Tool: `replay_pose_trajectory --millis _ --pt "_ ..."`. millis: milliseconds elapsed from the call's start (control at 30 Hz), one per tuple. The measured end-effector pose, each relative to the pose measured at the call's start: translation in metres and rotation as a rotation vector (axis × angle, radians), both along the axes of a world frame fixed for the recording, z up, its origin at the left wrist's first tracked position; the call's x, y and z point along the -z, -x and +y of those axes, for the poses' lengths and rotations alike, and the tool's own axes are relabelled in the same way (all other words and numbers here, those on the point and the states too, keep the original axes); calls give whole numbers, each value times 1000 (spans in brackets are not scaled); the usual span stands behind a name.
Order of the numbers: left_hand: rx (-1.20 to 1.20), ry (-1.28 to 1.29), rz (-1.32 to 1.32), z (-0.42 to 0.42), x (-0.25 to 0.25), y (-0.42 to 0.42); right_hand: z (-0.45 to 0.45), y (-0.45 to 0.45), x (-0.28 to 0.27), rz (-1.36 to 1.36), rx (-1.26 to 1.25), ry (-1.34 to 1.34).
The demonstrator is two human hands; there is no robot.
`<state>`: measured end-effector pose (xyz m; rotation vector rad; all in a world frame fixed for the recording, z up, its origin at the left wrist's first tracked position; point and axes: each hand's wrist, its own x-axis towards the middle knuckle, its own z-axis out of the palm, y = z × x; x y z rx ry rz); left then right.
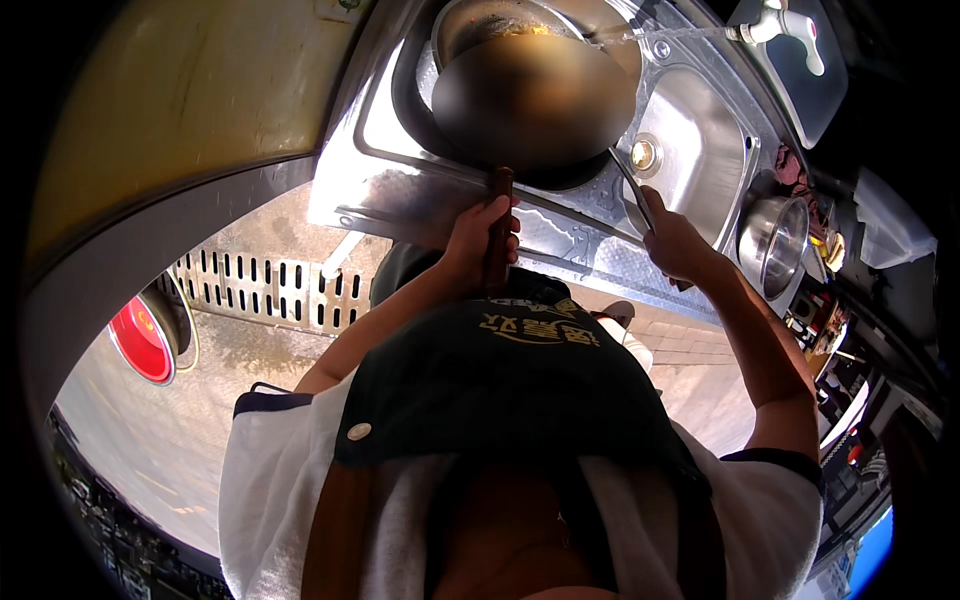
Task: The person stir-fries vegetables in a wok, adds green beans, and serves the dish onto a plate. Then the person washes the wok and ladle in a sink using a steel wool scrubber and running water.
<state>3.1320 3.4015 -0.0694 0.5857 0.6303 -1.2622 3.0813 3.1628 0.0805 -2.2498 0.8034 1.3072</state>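
Observation:
My left hand [476,244] grips a wooden handle [501,255] that runs up to a dark wok [534,112] over the left sink bowl. Much of the wok's inside is blurred, so its contents cannot be made out. In my right hand [679,244] is a slim metal utensil [634,187], its upper end reaching to the wok's right edge. That end is hidden, so its kind is unclear. Behind the wok stands a metal strainer or basin [465,26] with orange-yellow bits inside. Water streams into the left bowl from a white tap [776,30].
The right sink bowl [701,124] has food scraps at its drain [645,154]. A steel bowl [772,244] rests on the right edge of the wet counter [555,240]. Below left, a red basin [142,341] stands by a slotted floor drain cover [247,281].

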Motion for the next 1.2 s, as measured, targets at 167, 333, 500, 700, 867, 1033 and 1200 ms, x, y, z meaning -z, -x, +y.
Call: replay_pose_trajectory --millis 167,333,500,700,867,1033,1200 --pt "1 -21 -2 -1 0 1 12 60 -32 -42 -252 -17" --pt "14 -23 -7 -2 -4 -2 10 24 -24 23 -302 43" --pt "-25 21 29 0 4 1 21 7 -15 74 -378 21" --pt "3 17 8 -1 4 0 13 4 -32 119 -404 51" --pt "5 -13 -11 0 -1 -2 23 -26 0 103 -299 39" --pt "1 2 2 -1 0 0 5 17 -48 126 -387 15" --pt "-4 13 21 2 -1 -1 17 -34 9 60 -298 55"
